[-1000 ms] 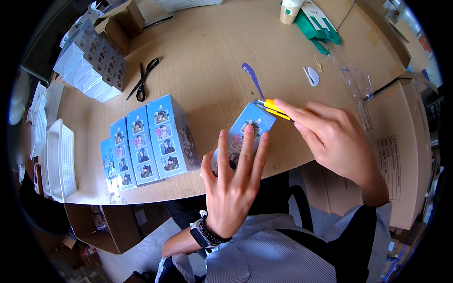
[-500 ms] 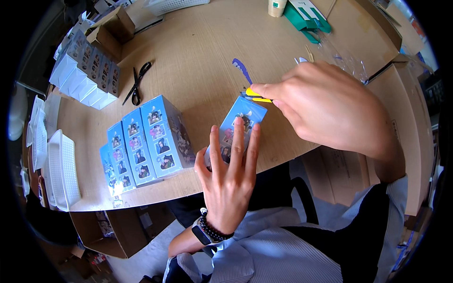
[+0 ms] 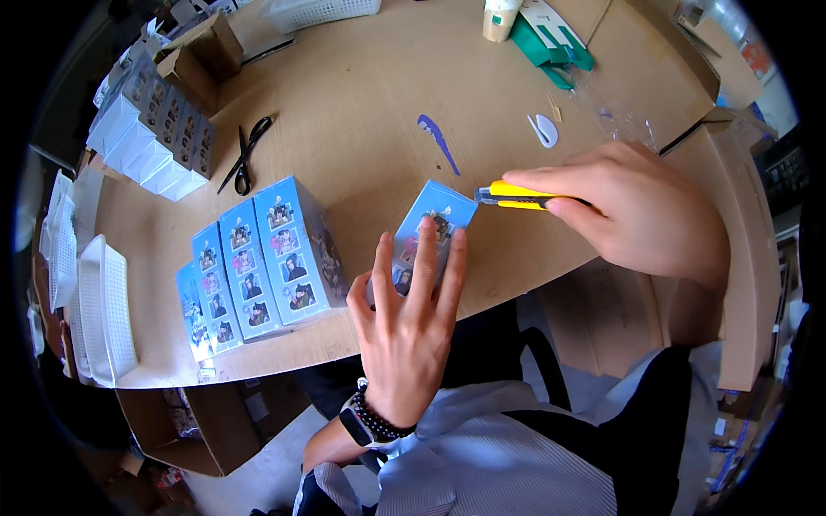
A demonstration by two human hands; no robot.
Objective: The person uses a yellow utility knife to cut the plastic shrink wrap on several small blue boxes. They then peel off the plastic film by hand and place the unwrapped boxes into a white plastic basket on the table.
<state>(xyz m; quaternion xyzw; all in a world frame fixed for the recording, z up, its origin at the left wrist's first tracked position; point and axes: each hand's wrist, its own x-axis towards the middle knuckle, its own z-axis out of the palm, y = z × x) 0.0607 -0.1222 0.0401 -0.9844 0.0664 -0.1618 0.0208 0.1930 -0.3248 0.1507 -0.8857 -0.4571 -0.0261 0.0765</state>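
Observation:
My left hand (image 3: pixel 404 301) lies with fingers stretched and spread across the top of a small blue printed box (image 3: pixel 437 206); its thumb is along the left side. The box rests on the table near the front edge, its lower part hidden under the hand. In my right hand (image 3: pixel 645 219) is a yellow utility knife (image 3: pixel 516 196), gripped between thumb and fingers. The tip of the knife is at the box's far right corner; whether it touches cannot be told. To the left, several similar blue boxes (image 3: pixel 297 249) stand in a row.
Black scissors (image 3: pixel 245 155), a purple strip (image 3: pixel 437 142) and a white teardrop-shaped piece (image 3: pixel 545 131) lie on the table (image 3: pixel 361 95). Farther off are stacked boxes (image 3: pixel 155 129), a cup (image 3: pixel 499 19) and a green bag (image 3: pixel 551 47). White baskets (image 3: pixel 105 310) sit at the left edge.
My right hand has moved the knife toward me and to the right, from the box's far edge to its right corner. My left hand stays on the box.

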